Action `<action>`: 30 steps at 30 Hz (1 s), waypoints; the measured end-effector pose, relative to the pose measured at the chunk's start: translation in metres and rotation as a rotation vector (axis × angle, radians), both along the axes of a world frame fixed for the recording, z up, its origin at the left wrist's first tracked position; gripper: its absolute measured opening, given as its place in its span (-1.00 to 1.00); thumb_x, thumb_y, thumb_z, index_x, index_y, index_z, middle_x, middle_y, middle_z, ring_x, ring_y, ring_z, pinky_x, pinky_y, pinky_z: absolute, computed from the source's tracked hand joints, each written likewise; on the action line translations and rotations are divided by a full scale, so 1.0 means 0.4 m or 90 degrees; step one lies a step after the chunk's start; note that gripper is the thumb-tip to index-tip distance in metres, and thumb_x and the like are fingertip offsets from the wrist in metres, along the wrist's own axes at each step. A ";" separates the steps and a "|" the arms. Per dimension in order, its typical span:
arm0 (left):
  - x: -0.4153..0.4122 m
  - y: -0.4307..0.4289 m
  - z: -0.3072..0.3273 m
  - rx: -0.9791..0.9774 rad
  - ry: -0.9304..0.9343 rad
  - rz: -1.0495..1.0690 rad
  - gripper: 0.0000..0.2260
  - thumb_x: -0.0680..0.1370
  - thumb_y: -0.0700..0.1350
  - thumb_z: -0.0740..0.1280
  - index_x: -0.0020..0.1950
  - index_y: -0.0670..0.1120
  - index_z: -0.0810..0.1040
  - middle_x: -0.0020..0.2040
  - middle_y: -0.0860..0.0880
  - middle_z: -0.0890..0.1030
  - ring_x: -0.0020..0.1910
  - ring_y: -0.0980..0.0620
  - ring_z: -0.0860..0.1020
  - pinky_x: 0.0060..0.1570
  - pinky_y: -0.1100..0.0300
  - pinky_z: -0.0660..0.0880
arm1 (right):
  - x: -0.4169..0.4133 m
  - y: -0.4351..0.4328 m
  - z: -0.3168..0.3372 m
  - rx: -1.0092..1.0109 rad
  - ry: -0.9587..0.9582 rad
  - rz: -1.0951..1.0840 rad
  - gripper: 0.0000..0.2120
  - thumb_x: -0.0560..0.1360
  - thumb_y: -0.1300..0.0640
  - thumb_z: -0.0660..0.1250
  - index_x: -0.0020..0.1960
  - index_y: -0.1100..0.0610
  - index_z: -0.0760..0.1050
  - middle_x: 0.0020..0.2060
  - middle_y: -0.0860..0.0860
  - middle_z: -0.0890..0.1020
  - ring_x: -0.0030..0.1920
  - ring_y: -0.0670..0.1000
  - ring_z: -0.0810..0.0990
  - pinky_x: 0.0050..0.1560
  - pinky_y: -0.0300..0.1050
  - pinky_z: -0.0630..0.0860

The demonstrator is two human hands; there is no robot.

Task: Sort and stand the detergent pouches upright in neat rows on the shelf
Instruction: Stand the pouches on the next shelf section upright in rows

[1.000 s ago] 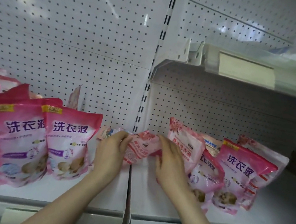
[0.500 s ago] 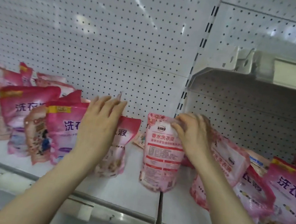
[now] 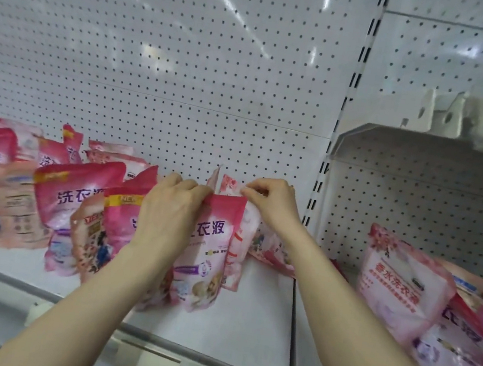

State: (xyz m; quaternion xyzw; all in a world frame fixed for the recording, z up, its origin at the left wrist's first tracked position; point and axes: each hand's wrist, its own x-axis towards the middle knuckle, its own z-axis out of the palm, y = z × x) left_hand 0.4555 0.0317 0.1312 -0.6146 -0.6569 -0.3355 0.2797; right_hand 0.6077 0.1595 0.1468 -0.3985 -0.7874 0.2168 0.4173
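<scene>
Head view: my left hand [image 3: 169,212] grips the top of the front pink pouch [image 3: 206,256] near the right end of the shelf [image 3: 243,325]; my right hand [image 3: 272,202] pinches the top of the pale pouch [image 3: 245,235] just behind. Squaring this pair upright, I judge; next, ease off without either slumping.

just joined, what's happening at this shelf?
A person is tidying detergent pouches on a store shelf. The left hand grips the top of a dark pink pouch standing near the front; the right hand pinches the top of a paler pouch right behind it. The pouches to the left overlap unevenly, and the right-bay pouches lean.
</scene>
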 end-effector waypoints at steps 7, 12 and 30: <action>-0.009 0.018 -0.046 0.088 0.056 -0.028 -0.69 0.46 -0.20 0.47 0.19 -0.18 0.63 -0.03 -0.13 0.69 -0.14 -0.17 0.51 -0.23 -0.02 0.49 | 0.163 0.073 -0.161 -0.107 -0.050 -0.220 -0.65 0.64 -0.08 0.16 0.26 0.08 0.55 0.11 0.08 0.68 0.08 0.06 0.65 0.12 -0.03 0.56; 0.030 0.011 -0.106 0.193 0.080 -0.075 -0.49 0.33 -0.48 0.38 0.25 -0.18 0.59 0.30 -0.19 0.54 0.30 -0.28 0.43 0.25 -0.11 0.42 | 0.208 0.092 -0.285 -0.168 -0.380 -0.198 -0.53 0.60 -0.20 0.16 0.40 0.02 0.37 0.34 0.08 0.54 0.32 0.17 0.50 0.31 0.14 0.42; 0.262 0.089 -0.290 -0.339 -0.261 -0.244 -0.50 0.58 0.19 0.22 0.46 -0.01 0.38 0.39 -0.08 0.49 0.29 -0.08 0.51 0.26 0.01 0.45 | 0.355 -0.160 -0.330 -0.098 -0.235 0.073 -0.69 0.54 0.31 0.32 0.10 -0.05 0.68 -0.05 -0.16 0.73 -0.08 -0.30 0.64 0.01 -0.31 0.57</action>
